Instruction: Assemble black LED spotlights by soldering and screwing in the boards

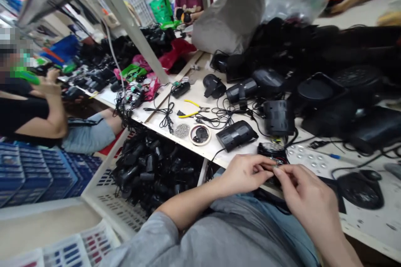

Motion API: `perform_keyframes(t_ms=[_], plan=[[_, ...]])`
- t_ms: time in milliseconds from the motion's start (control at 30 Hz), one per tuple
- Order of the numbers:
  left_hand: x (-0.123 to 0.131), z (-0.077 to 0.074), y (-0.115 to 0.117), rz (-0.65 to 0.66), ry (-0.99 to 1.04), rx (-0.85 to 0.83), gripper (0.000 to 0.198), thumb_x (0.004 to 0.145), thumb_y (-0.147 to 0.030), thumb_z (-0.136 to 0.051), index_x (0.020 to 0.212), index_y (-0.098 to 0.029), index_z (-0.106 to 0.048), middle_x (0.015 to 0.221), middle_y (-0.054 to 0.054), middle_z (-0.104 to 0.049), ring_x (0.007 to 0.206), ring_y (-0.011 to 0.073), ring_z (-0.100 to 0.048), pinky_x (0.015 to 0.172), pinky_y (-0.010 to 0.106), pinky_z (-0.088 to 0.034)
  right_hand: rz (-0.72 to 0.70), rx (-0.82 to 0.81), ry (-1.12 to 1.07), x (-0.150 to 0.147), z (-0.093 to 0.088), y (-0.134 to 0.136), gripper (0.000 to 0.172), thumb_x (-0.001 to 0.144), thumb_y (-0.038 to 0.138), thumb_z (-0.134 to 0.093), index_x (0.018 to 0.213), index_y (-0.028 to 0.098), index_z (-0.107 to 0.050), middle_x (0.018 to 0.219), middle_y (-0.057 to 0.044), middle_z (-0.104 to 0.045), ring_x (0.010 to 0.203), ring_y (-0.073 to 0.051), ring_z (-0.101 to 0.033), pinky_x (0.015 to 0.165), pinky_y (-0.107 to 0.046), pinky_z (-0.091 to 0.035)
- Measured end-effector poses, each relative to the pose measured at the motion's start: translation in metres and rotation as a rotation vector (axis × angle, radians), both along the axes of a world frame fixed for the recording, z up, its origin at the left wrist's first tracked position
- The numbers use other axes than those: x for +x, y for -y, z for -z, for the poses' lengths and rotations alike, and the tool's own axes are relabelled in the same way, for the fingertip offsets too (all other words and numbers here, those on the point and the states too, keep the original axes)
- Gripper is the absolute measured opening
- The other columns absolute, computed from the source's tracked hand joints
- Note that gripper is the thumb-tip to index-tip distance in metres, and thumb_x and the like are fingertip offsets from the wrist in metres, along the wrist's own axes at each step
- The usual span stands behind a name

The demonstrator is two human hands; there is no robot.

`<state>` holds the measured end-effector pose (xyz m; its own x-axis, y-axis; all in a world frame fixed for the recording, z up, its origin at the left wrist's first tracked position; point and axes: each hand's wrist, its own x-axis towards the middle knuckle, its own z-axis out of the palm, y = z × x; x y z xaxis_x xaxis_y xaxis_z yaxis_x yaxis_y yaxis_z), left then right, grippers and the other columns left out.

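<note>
The left hand [246,173] and right hand [302,198] curl nearly closed, pinching a small silver metal piece [277,167] between their fingertips. It lies against a round black plastic part [271,150] at the pale table [372,223] edge.

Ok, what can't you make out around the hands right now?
Head view: the small part pinched between left hand and right hand is too small and blurred to identify.
The black round piece behind it is mostly hidden by both hands.
The black pile at top right is blurred, separate items unclear.
</note>
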<state>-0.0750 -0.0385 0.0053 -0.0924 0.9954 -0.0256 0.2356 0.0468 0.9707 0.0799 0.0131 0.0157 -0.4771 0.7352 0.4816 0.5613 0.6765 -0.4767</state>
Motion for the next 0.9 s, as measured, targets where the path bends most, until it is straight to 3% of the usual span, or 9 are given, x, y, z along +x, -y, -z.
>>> perform_keyframes(t_ms=[133, 233, 333, 400, 500, 600, 700, 900], plan=[[-0.02, -0.015, 0.012, -0.108, -0.15, 0.191, 0.018, 0.09, -0.024, -0.065, 0.1, -0.016, -0.077, 0.091, 0.007, -0.078, 0.077, 0.0159, -0.071, 0.073, 0.026, -0.058, -0.008, 0.026, 0.04, -0.001, 0.0, 0.0, 0.043, 0.104, 0.047, -0.039, 0.075, 0.021, -0.058, 0.062, 0.0, -0.063, 0.048, -0.013, -0.057, 0.048, -0.027, -0.039], [-0.059, -0.024, 0.024, -0.29, -0.29, 0.335, 0.015, 0.092, -0.024, -0.064, 0.095, -0.017, -0.077, 0.088, 0.007, -0.077, 0.079, 0.016, -0.071, 0.074, 0.027, -0.058, -0.001, 0.054, 0.063, 0.001, 0.002, -0.001, 0.046, 0.104, 0.048, -0.037, 0.074, 0.021, -0.058, 0.061, 0.0, -0.062, 0.049, -0.013, -0.057, 0.048, -0.027, -0.038], [-0.109, -0.025, 0.038, -0.552, -0.389, 0.282, 0.01, 0.089, -0.021, -0.067, 0.092, -0.018, -0.075, 0.089, 0.005, -0.077, 0.079, 0.0157, -0.071, 0.073, 0.027, -0.058, -0.017, 0.067, 0.069, 0.002, 0.004, -0.002, 0.044, 0.105, 0.047, -0.039, 0.077, 0.02, -0.061, 0.067, -0.001, -0.065, 0.056, -0.014, -0.061, 0.053, -0.027, -0.041], [-0.138, -0.021, 0.047, -0.617, -0.45, 0.182, 0.006, 0.085, -0.019, -0.07, 0.089, -0.018, -0.074, 0.084, 0.003, -0.075, 0.07, 0.014, -0.068, 0.068, 0.026, -0.056, -0.013, 0.036, 0.068, 0.003, 0.003, -0.001, 0.041, 0.103, 0.048, -0.043, 0.083, 0.02, -0.064, 0.071, -0.002, -0.066, 0.057, -0.014, -0.061, 0.055, -0.028, -0.042], [-0.159, -0.011, 0.056, -0.457, -0.632, 0.059, 0.005, 0.081, -0.017, -0.074, 0.085, -0.019, -0.075, 0.08, 0.002, -0.07, 0.068, 0.014, -0.063, 0.067, 0.027, -0.053, 0.035, -0.007, 0.064, 0.004, -0.001, 0.001, 0.041, 0.1, 0.054, -0.047, 0.098, 0.017, -0.067, 0.075, -0.002, -0.064, 0.053, -0.013, -0.056, 0.056, -0.029, -0.043], [-0.158, 0.001, 0.055, -0.309, -0.805, 0.029, 0.009, 0.079, -0.018, -0.077, 0.088, -0.018, -0.075, 0.086, 0.004, -0.065, 0.082, 0.0189, -0.062, 0.077, 0.033, -0.054, 0.093, 0.035, 0.043, 0.005, -0.009, 0.004, 0.032, 0.099, 0.044, -0.055, 0.108, 0.015, -0.065, 0.078, -0.003, -0.063, 0.056, -0.014, -0.055, 0.06, -0.03, -0.042], [-0.15, 0.011, 0.048, -0.287, -0.938, 0.017, 0.009, 0.08, -0.02, -0.078, 0.087, -0.017, -0.073, 0.09, 0.006, -0.062, 0.092, 0.0239, -0.06, 0.084, 0.038, -0.052, 0.083, 0.106, 0.006, 0.004, -0.017, 0.006, 0.02, 0.097, 0.03, -0.062, 0.11, 0.015, -0.065, 0.076, -0.002, -0.061, 0.06, -0.014, -0.055, 0.063, -0.029, -0.042], [-0.145, 0.016, 0.047, -0.201, -1.025, 0.048, 0.008, 0.093, -0.019, -0.061, 0.086, -0.018, -0.065, 0.092, 0.007, -0.065, 0.088, 0.0235, -0.054, 0.082, 0.038, -0.048, -0.05, 0.124, -0.062, -0.007, -0.021, 0.007, 0.01, 0.095, 0.019, -0.064, 0.104, 0.017, -0.065, 0.082, -0.001, -0.064, 0.059, -0.009, -0.055, 0.065, -0.026, -0.044]])
